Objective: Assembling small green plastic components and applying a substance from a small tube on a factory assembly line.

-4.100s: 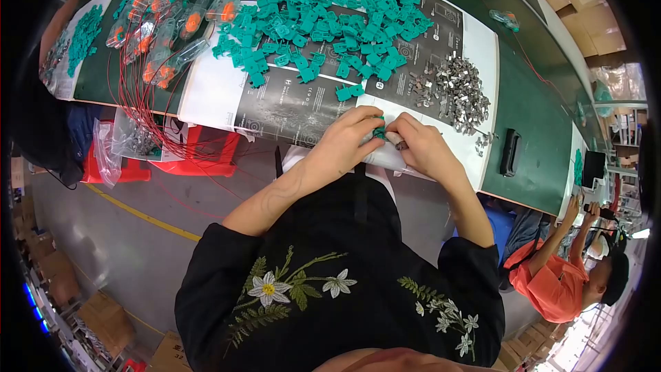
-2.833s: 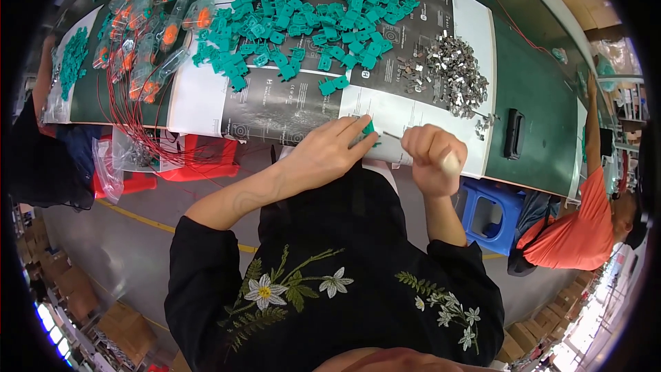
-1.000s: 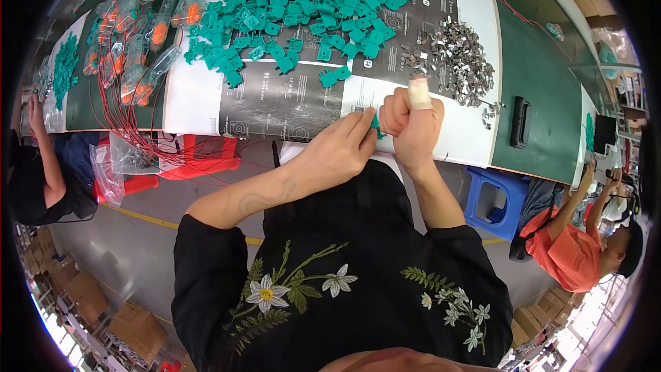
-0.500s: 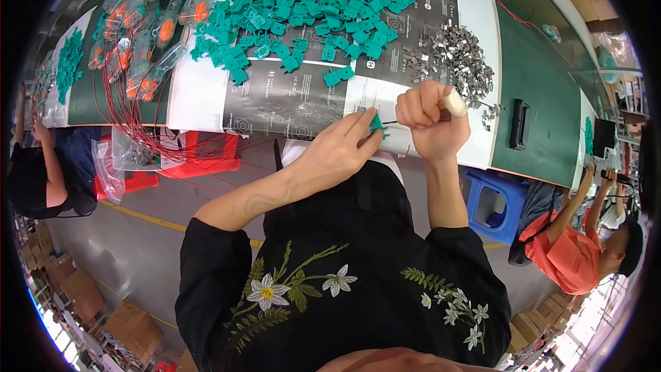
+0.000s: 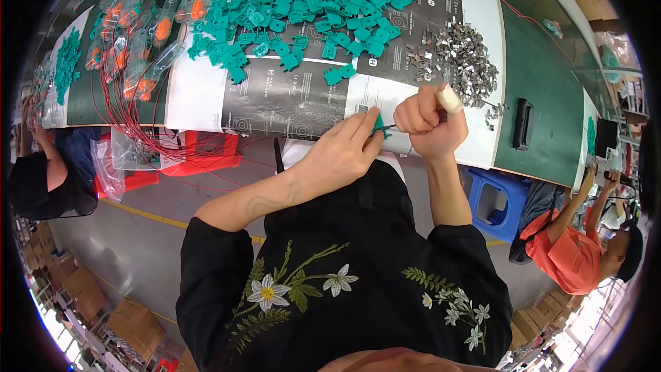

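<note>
Over the table's near edge, my left hand [image 5: 344, 147] pinches a small green plastic part [image 5: 378, 124] between thumb and fingers, which cover most of it. My right hand [image 5: 431, 124] is closed in a fist round a thin dark rod-like tool [image 5: 390, 127]. Its tip reaches the green part; whether it sits inside or against it, I cannot tell. A pale cover wraps the raised thumb of that hand. Beyond my hands lies a big heap of similar green plastic parts [image 5: 303, 0], with a pile of small metal pieces [image 5: 468, 62] to its right.
Clear bottle-like items with orange parts [image 5: 162, 29] and red wires [image 5: 113, 107] lie at left. A black handle-like object [image 5: 523, 124] rests on the green mat at right. A blue stool [image 5: 497, 203] stands below. Co-workers sit at left and right [image 5: 571, 255].
The rod and the green part have come closer together, and less of the rod shows. Both hands otherwise keep nearly the same place and grip.
</note>
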Action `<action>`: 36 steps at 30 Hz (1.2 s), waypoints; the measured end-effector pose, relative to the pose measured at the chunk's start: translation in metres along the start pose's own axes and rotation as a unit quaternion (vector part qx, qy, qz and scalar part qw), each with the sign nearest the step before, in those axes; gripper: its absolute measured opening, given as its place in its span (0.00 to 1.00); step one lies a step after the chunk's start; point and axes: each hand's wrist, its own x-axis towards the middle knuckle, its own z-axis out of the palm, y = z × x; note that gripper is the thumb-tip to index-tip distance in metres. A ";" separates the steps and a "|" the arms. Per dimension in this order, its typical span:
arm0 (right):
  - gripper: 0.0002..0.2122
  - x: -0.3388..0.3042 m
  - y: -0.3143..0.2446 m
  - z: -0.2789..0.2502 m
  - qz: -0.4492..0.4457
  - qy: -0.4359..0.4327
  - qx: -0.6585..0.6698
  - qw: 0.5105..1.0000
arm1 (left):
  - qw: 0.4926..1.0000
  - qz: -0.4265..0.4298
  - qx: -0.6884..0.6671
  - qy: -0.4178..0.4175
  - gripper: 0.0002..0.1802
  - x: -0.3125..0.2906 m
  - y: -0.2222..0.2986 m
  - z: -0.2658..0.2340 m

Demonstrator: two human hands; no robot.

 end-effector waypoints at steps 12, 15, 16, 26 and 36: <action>0.26 0.009 -0.003 -0.003 0.027 0.009 0.037 0.999 | 1.000 0.007 0.002 0.003 0.18 0.001 -0.001 0.001; 0.26 0.009 -0.003 -0.004 0.026 0.019 0.040 0.999 | 1.000 0.007 0.004 0.000 0.18 0.001 -0.001 0.000; 0.26 0.009 -0.003 -0.004 0.029 0.015 0.042 0.999 | 1.000 0.007 0.006 -0.002 0.18 0.000 -0.001 0.000; 0.25 0.006 0.003 0.022 0.030 -0.009 -0.187 0.982 | 1.000 0.005 -0.006 -0.020 0.18 0.000 -0.001 0.001; 0.24 0.010 0.003 0.005 0.032 0.007 0.001 0.999 | 1.000 0.012 0.025 0.011 0.17 0.000 0.001 0.005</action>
